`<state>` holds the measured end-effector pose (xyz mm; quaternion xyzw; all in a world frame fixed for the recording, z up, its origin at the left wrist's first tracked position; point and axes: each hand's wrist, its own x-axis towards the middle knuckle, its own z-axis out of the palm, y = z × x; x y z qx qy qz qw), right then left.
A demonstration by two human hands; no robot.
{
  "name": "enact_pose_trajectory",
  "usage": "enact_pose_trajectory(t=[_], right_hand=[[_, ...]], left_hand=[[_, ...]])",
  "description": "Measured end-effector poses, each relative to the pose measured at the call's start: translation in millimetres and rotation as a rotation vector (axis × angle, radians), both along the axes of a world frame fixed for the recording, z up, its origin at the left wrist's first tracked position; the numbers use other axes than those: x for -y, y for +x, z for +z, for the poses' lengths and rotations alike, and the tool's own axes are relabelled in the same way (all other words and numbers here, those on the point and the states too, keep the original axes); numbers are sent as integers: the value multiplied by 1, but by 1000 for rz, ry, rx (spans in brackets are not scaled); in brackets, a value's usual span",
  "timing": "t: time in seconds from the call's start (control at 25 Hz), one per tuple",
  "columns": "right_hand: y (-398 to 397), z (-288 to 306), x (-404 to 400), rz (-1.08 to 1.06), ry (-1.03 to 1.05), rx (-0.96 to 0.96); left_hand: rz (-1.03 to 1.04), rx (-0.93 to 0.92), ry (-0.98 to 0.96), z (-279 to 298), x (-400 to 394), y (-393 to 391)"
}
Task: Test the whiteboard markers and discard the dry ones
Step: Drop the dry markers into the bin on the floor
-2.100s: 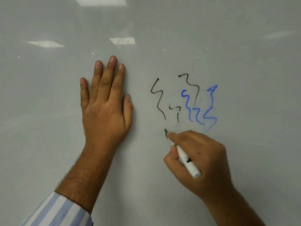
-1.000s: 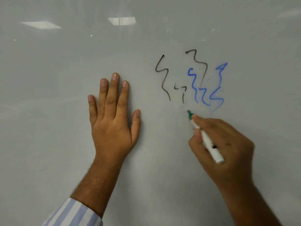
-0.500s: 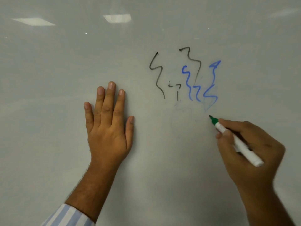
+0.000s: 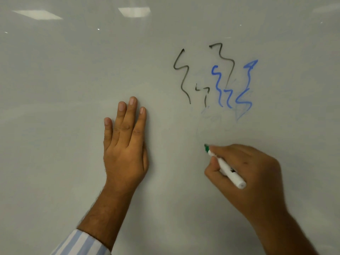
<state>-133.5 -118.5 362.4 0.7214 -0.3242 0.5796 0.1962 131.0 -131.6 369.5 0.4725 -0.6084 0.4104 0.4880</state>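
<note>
my left hand (image 4: 125,144) lies flat, fingers straight, on the glossy white whiteboard (image 4: 55,89), my right hand (image 4: 246,172) pinches the white-barrelled green-tipped marker (image 4: 225,166), nib on the board just beside my left hand; above my right hand sit dark black squiggles (image 4: 184,76) and bold blue squiggles (image 4: 246,85), so those colours look tested; near the nib only faint streaks, green looks dry, discarding's left
</note>
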Motion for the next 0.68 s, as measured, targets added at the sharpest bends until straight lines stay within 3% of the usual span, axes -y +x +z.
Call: enact_pose_trajectory(t=[0.08,0.24,0.36,0.52,0.68], right_hand=[[-1,-4,-1,47,69,-18],[0,-13,-8,65,111,127],[0,-17,-17,249,256,258],[8,-30,-36,509,500,387],[13,-42,-60,634,660,362]], left_hand=[[-44,-8,1,-4,-3,0],[-163,-52,26,-19,-9,5],[-293,-143,104,-44,-19,0],[-594,-407,289,-75,-48,-20],[-902,-591,630,-83,-75,-30]])
